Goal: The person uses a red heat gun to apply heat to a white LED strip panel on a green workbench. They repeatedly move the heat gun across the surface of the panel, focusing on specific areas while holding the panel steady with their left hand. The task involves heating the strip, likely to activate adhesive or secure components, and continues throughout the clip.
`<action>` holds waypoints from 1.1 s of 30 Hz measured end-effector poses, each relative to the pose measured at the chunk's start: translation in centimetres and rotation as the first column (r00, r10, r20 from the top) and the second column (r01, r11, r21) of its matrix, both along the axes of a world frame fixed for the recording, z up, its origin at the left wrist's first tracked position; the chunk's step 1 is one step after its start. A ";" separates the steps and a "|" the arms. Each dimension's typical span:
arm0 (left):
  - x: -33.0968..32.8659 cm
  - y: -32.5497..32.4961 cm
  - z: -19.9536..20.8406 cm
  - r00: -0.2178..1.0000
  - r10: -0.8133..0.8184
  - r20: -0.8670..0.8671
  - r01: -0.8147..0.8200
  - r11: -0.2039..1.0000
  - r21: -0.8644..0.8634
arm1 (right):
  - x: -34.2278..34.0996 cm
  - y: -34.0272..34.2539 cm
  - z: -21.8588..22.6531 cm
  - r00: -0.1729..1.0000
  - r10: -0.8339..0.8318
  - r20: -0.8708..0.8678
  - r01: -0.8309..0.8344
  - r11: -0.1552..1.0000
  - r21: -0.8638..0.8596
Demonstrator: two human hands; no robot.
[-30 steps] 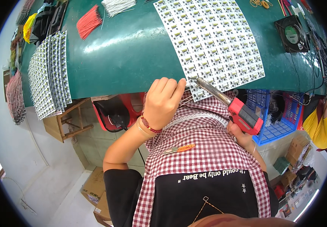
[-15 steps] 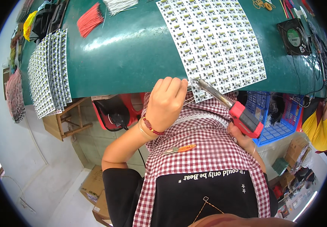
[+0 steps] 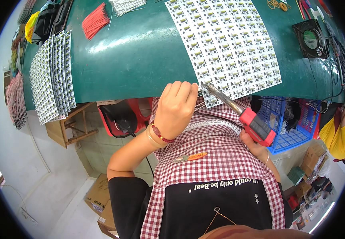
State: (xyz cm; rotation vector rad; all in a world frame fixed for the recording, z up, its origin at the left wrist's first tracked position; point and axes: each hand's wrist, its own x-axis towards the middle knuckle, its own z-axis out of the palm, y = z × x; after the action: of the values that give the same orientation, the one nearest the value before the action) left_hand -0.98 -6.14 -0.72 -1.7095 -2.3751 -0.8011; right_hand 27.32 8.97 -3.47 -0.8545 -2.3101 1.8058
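Observation:
My left hand (image 3: 176, 104) is closed in a pinch at the near edge of the table, beside the lower left corner of a white sheet of circuit boards (image 3: 232, 47). Thin pale wires (image 3: 200, 105) stick out from under its fingers; their held ends are hidden. In my right hand (image 3: 255, 146) is a soldering iron (image 3: 257, 127) with a red and black handle. Its metal tip reaches that same corner, close to my left fingertips. I cannot tell whether the tip touches a board. Rows of small components cover the sheet.
Overlapping board sheets (image 3: 53, 77) stand at the left end of the green table (image 3: 132, 71). Red wires (image 3: 95, 21) and white wires (image 3: 127, 5) lie at the back. A black fan (image 3: 310, 39) sits at the right, and a blue crate (image 3: 296, 135) is below the table.
The soldering iron's handle has shifted slightly left and down, while its tip stays around the sheet's lower left corner. My left hand has hardly moved.

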 end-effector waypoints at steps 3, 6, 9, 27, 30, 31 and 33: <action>0.0 0.0 0.1 1.000 -0.001 -0.002 0.001 1.000 -0.008 | 0.6 0.0 0.0 0.999 -0.045 -0.017 0.044 0.997 -0.059; 0.0 0.0 0.1 1.000 0.003 -0.003 -0.003 1.000 -0.012 | 0.7 0.0 -0.1 0.996 -0.083 -0.041 0.078 0.991 -0.110; 0.0 0.0 0.0 1.000 0.002 -0.006 -0.002 1.000 -0.009 | 0.7 0.0 -0.2 0.995 -0.083 -0.058 0.076 0.990 -0.122; -0.1 -0.2 -0.1 1.000 -0.006 -0.016 0.006 1.000 0.009 | -0.7 -0.1 1.0 0.999 -0.039 0.018 0.040 0.998 -0.038; -0.2 -0.3 -0.1 1.000 -0.013 -0.020 0.014 1.000 0.017 | -0.9 0.0 1.4 0.999 -0.028 0.027 0.029 0.999 -0.020; -0.2 -0.3 -0.2 1.000 -0.017 -0.023 0.018 1.000 0.021 | -0.8 0.0 1.3 0.999 -0.035 0.033 0.035 0.999 -0.028; -0.2 -0.3 -0.1 0.999 -0.018 -0.027 0.019 1.000 0.020 | -0.3 0.0 1.2 0.997 -0.054 0.047 0.056 0.997 -0.056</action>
State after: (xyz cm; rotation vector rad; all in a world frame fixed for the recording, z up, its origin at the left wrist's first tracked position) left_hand -1.18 -6.46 -0.83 -1.7258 -2.3289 -0.7966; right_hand 27.04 8.94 -2.32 -0.9673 -2.2482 1.8567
